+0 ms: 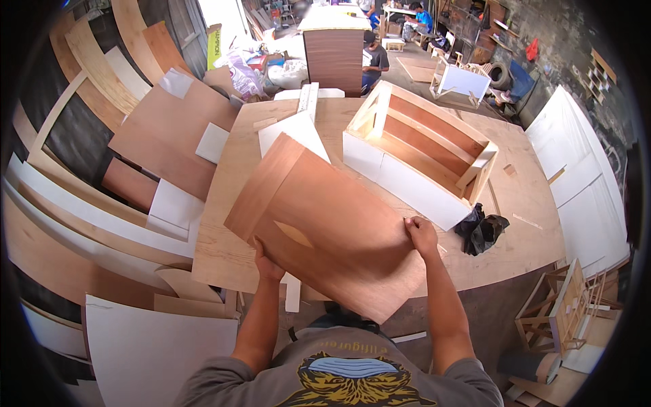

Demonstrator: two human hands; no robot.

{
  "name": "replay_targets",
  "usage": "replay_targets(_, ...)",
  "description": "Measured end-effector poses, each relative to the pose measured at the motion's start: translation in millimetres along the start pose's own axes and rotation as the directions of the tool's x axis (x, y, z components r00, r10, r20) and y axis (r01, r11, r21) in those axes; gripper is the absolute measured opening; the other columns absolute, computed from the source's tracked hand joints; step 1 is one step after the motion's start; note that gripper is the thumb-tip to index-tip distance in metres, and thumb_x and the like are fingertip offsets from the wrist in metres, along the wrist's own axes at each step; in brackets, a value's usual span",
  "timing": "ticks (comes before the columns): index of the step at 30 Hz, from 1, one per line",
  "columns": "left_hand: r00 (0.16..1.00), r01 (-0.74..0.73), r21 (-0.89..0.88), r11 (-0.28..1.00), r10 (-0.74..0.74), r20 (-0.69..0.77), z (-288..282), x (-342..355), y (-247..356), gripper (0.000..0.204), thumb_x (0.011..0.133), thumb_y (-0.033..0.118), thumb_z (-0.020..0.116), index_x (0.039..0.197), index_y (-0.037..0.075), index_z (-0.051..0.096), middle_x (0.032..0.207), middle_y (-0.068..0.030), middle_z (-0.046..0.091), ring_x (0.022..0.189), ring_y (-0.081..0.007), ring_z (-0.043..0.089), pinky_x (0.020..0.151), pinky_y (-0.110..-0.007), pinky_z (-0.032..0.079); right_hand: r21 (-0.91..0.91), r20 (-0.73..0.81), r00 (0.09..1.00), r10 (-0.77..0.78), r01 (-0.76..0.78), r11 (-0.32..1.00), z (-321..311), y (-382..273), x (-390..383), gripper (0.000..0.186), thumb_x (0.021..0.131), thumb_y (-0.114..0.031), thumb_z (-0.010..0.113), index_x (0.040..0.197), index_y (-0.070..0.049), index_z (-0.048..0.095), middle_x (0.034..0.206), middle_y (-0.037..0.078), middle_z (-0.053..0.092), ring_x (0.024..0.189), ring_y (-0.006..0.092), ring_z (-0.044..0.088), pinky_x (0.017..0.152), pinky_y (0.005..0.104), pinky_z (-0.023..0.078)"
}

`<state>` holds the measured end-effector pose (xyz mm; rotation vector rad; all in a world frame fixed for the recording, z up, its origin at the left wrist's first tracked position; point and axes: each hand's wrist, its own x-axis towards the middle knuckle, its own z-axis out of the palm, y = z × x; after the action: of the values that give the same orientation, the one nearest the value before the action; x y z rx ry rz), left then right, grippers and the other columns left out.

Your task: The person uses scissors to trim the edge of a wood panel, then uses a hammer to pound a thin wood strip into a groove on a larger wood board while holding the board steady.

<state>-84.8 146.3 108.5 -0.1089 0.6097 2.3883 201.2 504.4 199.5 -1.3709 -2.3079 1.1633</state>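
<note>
I hold a reddish-brown plywood panel [325, 224] at a slant over the worktable [515, 251]. My left hand [268, 261] is closed on its near left edge, with some fingers hidden underneath. My right hand [422, 234] grips its right edge, thumb on top. Behind the panel lie a white board [291, 136] and a narrow white strip [306, 98]. At the table's back right rests an open wooden box frame [424, 169] with a white front and brown inner panels. A crumpled black plastic bag [480, 230] lies beside its near right end.
Stacked boards [163, 129] fill the left side. White panels [573, 183] lean at the right, above a small wooden frame [546, 312]. Farther back are a dark-wood cabinet [333, 61], a white piece of furniture [461, 81] and several co-workers, one in blue [420, 20].
</note>
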Motion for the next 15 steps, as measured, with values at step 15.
replay_targets(15, 0.847, 0.32, 0.43, 0.844, -0.051, -0.529, -128, -83, 47, 0.101, 0.096, 0.081, 0.043, 0.165, 0.011, 0.022, 0.17, -0.0116, 0.029, 0.154, -0.0347, 0.031, 0.121, -0.057, 0.03, -0.189, -0.004, 0.998, -0.067, 0.065, 0.98, 83, -49, -65, 0.039, 0.097, -0.052, 0.063, 0.104, -0.017, 0.078, 0.096, 0.012, 0.078, 0.095, 0.0341, 0.073, 0.082, 0.0464, 0.055)
